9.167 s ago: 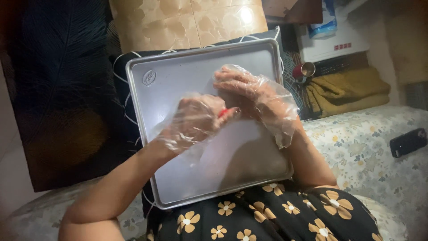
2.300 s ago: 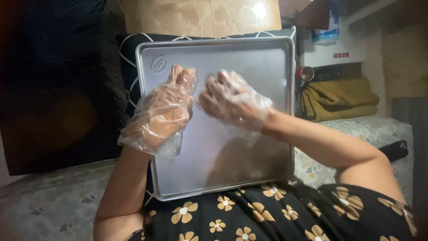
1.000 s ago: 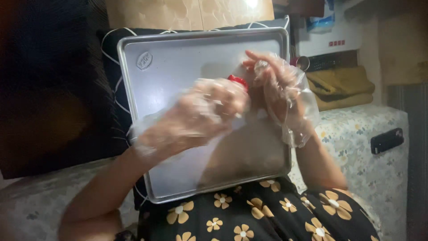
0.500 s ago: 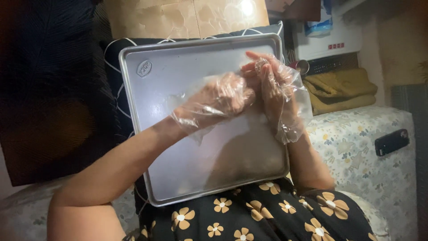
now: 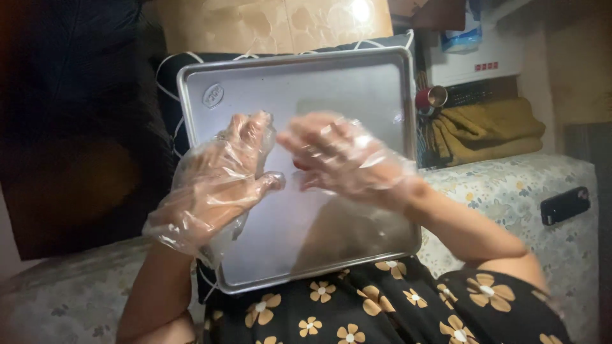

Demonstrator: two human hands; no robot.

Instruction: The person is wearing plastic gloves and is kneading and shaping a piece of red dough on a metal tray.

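Both hands are up over the metal tray, which fills the middle of the frame and rests on the person's lap against a dark cushion. The left hand, centre-left, sits inside a loose clear plastic glove, fingers spread and relaxed, gripping nothing I can see. The right hand, just right of centre, is gloved too and blurred; its fingers curl over something small and red peeking out at the thumb side, but whether it is pinched or merely covered, I cannot tell.

That tray looks stiff and light, with a smooth, slick face and a rolled rim, so the rim's long sides are the sensible place to grip. Those thin gloves look slippery, bunching at the wrists, so anything small would need a firm fingertip pinch.

In the upper right, a red cup sits beside a folded olive cloth, well apart from the hands. At the right edge lies a dark flat device on the floral cover.
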